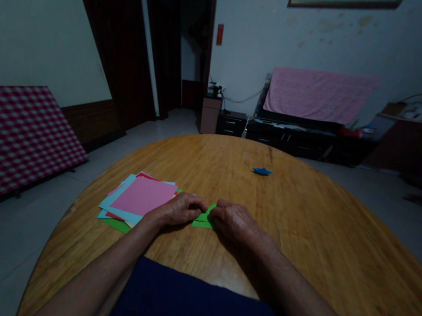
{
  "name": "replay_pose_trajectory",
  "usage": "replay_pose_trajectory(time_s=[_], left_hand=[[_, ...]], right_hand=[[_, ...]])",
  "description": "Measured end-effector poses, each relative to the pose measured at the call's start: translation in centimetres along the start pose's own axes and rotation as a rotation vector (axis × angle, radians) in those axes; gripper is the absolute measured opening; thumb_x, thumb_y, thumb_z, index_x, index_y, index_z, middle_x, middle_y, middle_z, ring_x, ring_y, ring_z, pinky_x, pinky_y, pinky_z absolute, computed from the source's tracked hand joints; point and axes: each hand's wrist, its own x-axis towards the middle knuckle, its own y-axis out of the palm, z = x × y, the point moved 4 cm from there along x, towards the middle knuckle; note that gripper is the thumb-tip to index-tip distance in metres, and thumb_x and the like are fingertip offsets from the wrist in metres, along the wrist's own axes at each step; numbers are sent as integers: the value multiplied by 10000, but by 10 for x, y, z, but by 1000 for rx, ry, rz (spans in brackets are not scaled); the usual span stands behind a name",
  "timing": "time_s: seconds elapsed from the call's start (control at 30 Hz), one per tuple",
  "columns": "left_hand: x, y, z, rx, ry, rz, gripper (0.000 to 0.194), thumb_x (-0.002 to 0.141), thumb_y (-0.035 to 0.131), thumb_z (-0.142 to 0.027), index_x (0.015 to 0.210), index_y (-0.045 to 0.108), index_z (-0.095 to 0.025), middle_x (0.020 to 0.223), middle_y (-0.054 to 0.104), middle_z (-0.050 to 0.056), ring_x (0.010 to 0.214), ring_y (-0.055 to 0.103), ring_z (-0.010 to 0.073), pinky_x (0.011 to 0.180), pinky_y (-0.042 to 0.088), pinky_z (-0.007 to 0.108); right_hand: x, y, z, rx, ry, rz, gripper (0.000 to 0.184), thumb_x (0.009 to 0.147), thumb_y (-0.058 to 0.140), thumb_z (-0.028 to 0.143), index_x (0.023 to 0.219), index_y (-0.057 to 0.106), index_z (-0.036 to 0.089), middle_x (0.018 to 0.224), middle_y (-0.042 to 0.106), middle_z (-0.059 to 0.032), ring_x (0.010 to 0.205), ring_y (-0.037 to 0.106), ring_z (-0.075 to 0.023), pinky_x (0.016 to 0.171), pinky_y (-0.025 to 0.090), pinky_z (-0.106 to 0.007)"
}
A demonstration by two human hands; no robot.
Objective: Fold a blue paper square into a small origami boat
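Note:
A small piece of folded green paper (pixel 203 222) lies on the wooden table in front of me. My left hand (pixel 181 209) is closed at its left side, with the fingertips on the upper left edge. The fingers of my right hand (pixel 232 217) are bent and pressed together over the paper's right side, hiding that part. Just left of my left hand is a loose stack of coloured paper sheets (pixel 143 195), with a pink one on top and light blue, red and green ones below.
A small blue folded paper boat (pixel 262 171) stands farther back on the round wooden table (pixel 211 153). Beyond the table are a low black cabinet (pixel 296 138) and a screen-like object under a pink cloth (pixel 318 94). A checkered cloth (pixel 13 140) covers something at the left.

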Motion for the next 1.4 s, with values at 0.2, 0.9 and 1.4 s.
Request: replay_pose_trajectory(time_s=[0.2,0.9,1.4], left_hand=[[0,0,0,40,50,17,259,754,485,-113,943,648,-182,858,585,13,790,530,128,710,416,251],[-1,2,-24,293,107,122,312,766,443,-87,933,669,-222,927,538,31,900,492,167,807,394,295],[0,4,-24,271,71,129,336,774,466,-115,1016,655,-252,922,534,32,889,486,175,801,394,286]], right_hand=[[0,-3,1,-13,7,0,177,849,457,185,760,609,197,733,529,-3,579,416,-89,531,261,-248],[0,3,-15,122,34,47,277,755,492,102,900,695,222,864,632,-36,747,540,-143,649,363,-240],[-1,4,-17,192,9,67,293,738,484,74,866,702,223,847,620,-36,749,542,-144,676,391,-246]])
